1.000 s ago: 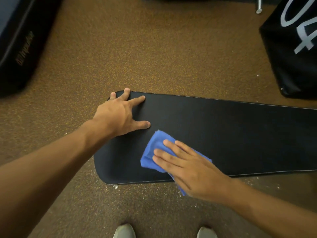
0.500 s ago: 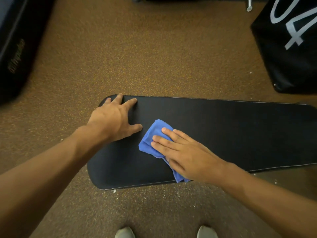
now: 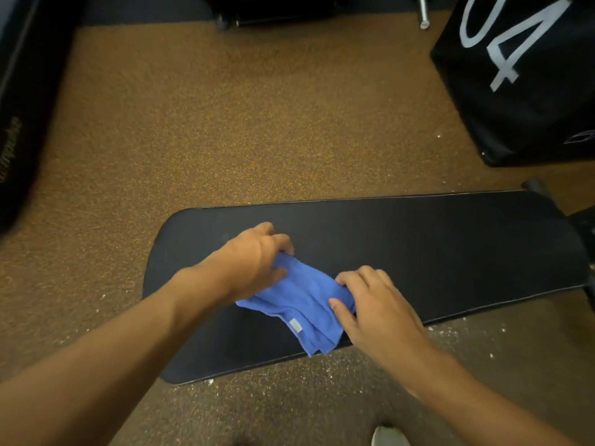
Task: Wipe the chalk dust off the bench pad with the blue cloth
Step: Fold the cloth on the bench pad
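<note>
left hand [image 3: 254,262] pinches blue cloth [image 3: 301,300] at 10 o'clock | right hand [image 3: 370,304] pinches 3 o'clock edge, probably refolding | bench pad [image 3: 450,249] looks mostly clean

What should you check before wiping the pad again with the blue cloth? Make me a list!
1. Cloth on the pad: ok, it lies there, one corner hanging over the near edge.
2. Left hand has the cloth: ok, fingers curl round its far end.
3. Right hand has the cloth: ok, it pinches the right edge.
4. Cloth ready to wipe: not ok, it is bunched and half folded between the hands.
5. Dust left on the pad: cannot tell, the black top shows no clear marks.
6. Floor by the near edge: not ok, white specks lie there.
</note>
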A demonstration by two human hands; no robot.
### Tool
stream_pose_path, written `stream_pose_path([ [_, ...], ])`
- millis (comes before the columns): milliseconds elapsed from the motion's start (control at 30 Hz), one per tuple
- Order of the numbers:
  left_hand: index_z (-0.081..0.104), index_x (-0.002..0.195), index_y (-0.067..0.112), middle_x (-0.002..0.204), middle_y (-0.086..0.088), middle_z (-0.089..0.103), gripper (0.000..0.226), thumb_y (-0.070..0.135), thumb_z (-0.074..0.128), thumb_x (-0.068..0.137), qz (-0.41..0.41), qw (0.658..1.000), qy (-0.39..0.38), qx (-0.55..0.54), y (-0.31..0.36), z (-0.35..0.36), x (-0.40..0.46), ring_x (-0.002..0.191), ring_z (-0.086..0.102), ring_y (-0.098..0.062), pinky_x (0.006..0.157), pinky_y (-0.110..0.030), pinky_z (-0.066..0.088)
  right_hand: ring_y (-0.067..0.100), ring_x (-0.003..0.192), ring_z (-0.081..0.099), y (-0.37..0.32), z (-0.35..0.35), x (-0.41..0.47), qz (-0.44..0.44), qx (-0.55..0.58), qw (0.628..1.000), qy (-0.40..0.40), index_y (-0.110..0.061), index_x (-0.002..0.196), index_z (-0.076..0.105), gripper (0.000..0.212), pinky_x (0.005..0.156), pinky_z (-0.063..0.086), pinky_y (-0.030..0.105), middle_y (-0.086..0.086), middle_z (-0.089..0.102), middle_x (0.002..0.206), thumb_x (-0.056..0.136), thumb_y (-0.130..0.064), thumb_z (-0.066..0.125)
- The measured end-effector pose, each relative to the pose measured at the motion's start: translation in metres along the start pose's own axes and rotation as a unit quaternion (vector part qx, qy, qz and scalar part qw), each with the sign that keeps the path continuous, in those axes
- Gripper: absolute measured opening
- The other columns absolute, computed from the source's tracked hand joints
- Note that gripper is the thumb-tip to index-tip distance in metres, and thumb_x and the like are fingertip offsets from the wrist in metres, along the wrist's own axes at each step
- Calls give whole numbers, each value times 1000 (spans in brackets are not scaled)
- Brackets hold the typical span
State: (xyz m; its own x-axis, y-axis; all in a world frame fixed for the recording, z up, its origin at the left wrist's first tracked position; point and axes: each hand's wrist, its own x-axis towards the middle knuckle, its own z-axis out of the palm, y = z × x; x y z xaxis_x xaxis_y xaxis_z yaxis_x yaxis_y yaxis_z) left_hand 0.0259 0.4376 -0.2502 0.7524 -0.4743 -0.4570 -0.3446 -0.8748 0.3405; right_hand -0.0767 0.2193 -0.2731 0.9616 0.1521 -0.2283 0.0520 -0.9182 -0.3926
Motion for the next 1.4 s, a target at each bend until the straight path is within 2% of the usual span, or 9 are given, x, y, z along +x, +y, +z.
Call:
stream_pose_path([
  [100, 61, 104, 29, 100, 7, 48, 16, 21, 60, 91, 12, 1000, 0, -10, 7, -10, 3, 93, 59, -21, 81, -37, 49, 18, 102, 50, -7, -7, 4, -26, -29, 999, -8, -24, 105, 48, 11, 73, 43, 28, -5, 53, 107, 100, -30, 55],
  [267, 54, 89, 35, 89, 8, 61, 22, 14, 61, 84, 70, 997, -31, -6, 31, -52, 0, 82, 56, -15, 75, -37, 50, 12, 67, 54, -9, -32, -4, -37, -124, 991, -25, -26, 85, 47, 60, 44, 30, 20, -10, 52, 75, 53, -16, 97],
  [400, 61, 92, 29, 87, 7, 66, 17, 14, 62, 84, 118, 993, -22, -21, 70, -99, -2, 80, 59, -14, 74, -34, 49, 18, 86, 54, 2, -95, -20, -16, -113, 994, -1, -23, 102, 52, 31, 61, 51, 31, -4, 55, 93, 86, -11, 76],
  [567, 63, 96, 26, 91, 7, 65, 18, 12, 63, 84, 208, 978, -1, 5, 165, -164, 9, 82, 56, -12, 74, -23, 45, 28, 78, 59, 31, -193, -62, 37, -71, 992, 102, -14, 94, 58, 18, 56, 49, 39, 4, 59, 85, 87, -13, 74],
  [733, 64, 99, 24, 95, 10, 63, 17, 12, 62, 87, 303, 952, 1, 42, 304, -209, 33, 84, 54, -3, 69, -11, 38, 21, 100, 53, 97, -289, -131, 110, -71, 980, 151, -18, 110, 54, 9, 78, 50, 37, 0, 57, 105, 102, -23, 54],
  [867, 65, 100, 22, 96, 10, 63, 17, 10, 65, 88, 378, 925, -15, 44, 428, -211, 69, 85, 55, -3, 71, -8, 37, 23, 87, 61, 171, -340, -190, 177, -65, 962, 199, -20, 96, 57, 9, 69, 47, 34, -1, 61, 90, 93, -21, 66],
  [1133, 64, 93, 27, 92, 10, 66, 17, 11, 65, 86, 445, 886, -105, 78, 602, -155, 153, 86, 59, -8, 76, -34, 51, 10, 88, 55, 302, -354, -265, 293, 10, 936, 193, -29, 103, 53, 9, 75, 48, 30, -10, 55, 97, 98, -31, 60],
  [1333, 66, 98, 31, 94, 16, 64, 19, 14, 63, 90, 432, 887, -130, 98, 642, -126, 191, 85, 57, 1, 66, -17, 38, 15, 85, 59, 347, -343, -273, 314, 52, 925, 208, -26, 100, 59, 8, 74, 50, 35, -9, 60, 92, 95, -26, 65],
  [1400, 66, 106, 33, 106, 16, 63, 20, 17, 62, 93, 429, 887, -135, 108, 643, -119, 200, 96, 57, -4, 74, -21, 43, 17, 91, 61, 353, -340, -272, 316, 60, 922, 215, -25, 105, 61, 10, 79, 52, 37, -7, 61, 97, 95, -25, 65],
])
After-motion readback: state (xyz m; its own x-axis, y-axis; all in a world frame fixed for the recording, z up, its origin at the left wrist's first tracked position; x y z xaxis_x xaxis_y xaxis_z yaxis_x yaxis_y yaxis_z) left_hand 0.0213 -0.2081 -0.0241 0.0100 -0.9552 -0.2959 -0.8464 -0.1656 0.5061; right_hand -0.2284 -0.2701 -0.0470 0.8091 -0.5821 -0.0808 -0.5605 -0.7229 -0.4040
